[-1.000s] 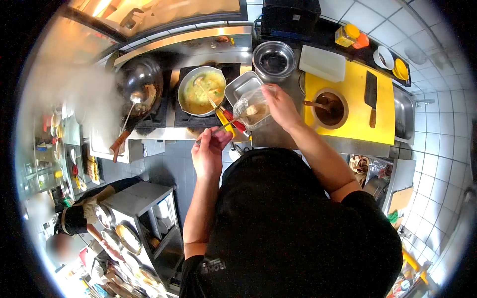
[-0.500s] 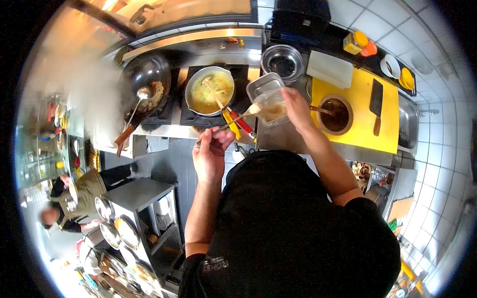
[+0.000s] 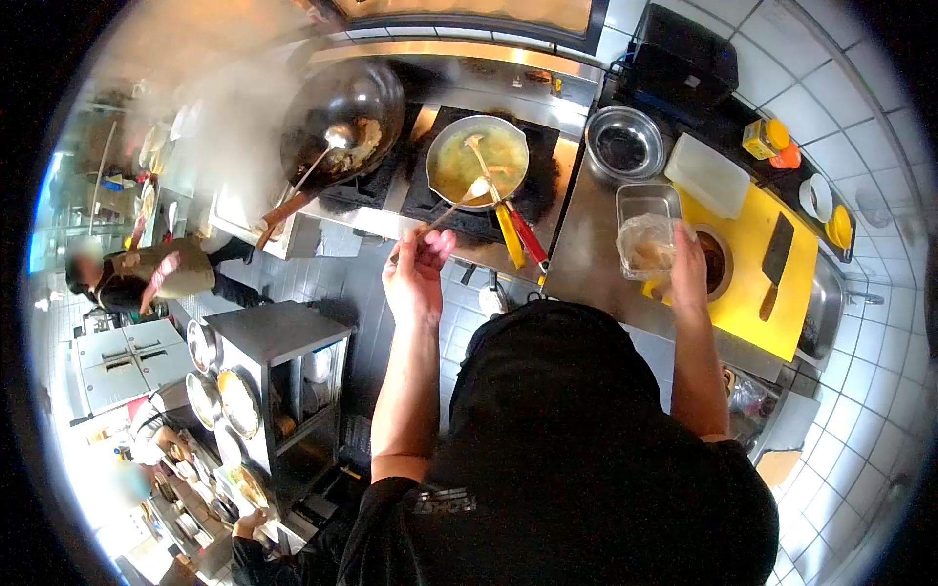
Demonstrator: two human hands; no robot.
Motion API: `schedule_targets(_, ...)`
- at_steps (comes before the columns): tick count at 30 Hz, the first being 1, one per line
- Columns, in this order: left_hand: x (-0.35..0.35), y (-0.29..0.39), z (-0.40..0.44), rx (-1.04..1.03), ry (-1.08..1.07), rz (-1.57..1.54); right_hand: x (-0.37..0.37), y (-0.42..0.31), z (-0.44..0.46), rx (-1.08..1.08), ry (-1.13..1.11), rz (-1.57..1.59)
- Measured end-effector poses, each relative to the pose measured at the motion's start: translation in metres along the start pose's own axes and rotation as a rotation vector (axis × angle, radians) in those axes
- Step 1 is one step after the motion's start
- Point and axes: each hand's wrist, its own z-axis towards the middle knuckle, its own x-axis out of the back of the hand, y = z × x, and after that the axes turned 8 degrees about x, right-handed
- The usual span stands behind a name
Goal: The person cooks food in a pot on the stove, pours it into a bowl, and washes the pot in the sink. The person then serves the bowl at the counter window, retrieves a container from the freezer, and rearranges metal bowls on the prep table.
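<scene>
My left hand (image 3: 417, 273) is closed on a spoon (image 3: 451, 209) whose tip, with a pale lump on it, is over the near edge of the pot (image 3: 449, 176). Yellowish food with green bits fills the pot, and a light utensil rests in it. Beside it lie yellow and red handles (image 3: 528, 237). My right hand (image 3: 690, 269) grips a clear plastic container (image 3: 646, 246) with some light brown contents, in front of a metal tray (image 3: 648, 200).
A wok (image 3: 368, 98) with a ladle stands on the left burner, near steam. On the right are a steel bowl (image 3: 625, 144), a yellow board (image 3: 787, 332), a cleaver (image 3: 778, 251) and a brown-filled bowl (image 3: 718, 264). Another person (image 3: 176, 272) stands at the far left.
My left hand has brought the spoon from the clear container to the pot. My right hand has moved right with the container. The whole view has shifted, and another person's arm appears at the bottom left.
</scene>
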Motion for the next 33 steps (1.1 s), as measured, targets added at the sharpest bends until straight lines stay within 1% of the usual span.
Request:
schedule_targets(1, 0.002, 0.0, 0.002, -0.001, 0.008, -0.014, 0.001, -0.001, -0.002, -0.016, 0.005, 0.032)
schedule_targets(4, 0.008, -0.002, 0.009, -0.003, 0.029, -0.047, 0.006, 0.003, -0.006, 0.05, -0.009, -0.033)
schedule_targets(7, 0.015, -0.004, 0.016, -0.002, 0.048, -0.052, 0.008, 0.0, -0.011, -0.001, 0.0, -0.029)
schedule_targets(13, 0.022, -0.007, 0.021, 0.013, 0.064, -0.085, 0.006, -0.005, -0.019, -0.034, 0.052, -0.053)
schedule_targets(16, 0.023, -0.008, 0.022, 0.018, 0.07, -0.105, 0.006, -0.007, -0.021, -0.041, 0.05, -0.003)
schedule_targets(22, 0.024, -0.008, 0.023, 0.02, 0.066, -0.132, 0.006, -0.007, -0.023, -0.009, 0.039, -0.049)
schedule_targets(25, 0.027, -0.008, 0.024, 0.022, 0.066, -0.139, 0.009, -0.004, -0.022, -0.039, -0.004, 0.016)
schedule_targets(28, 0.026, -0.009, 0.024, 0.022, 0.074, -0.146, 0.01, -0.006, -0.022, -0.017, -0.03, 0.003)
schedule_targets(31, 0.025, -0.009, 0.024, 0.021, 0.082, -0.153, 0.002, -0.023, -0.029, -0.037, 0.047, -0.043)
schedule_targets(33, 0.025, -0.009, 0.024, 0.019, 0.08, -0.16, 0.002, -0.02, -0.029, -0.036, 0.05, -0.032)
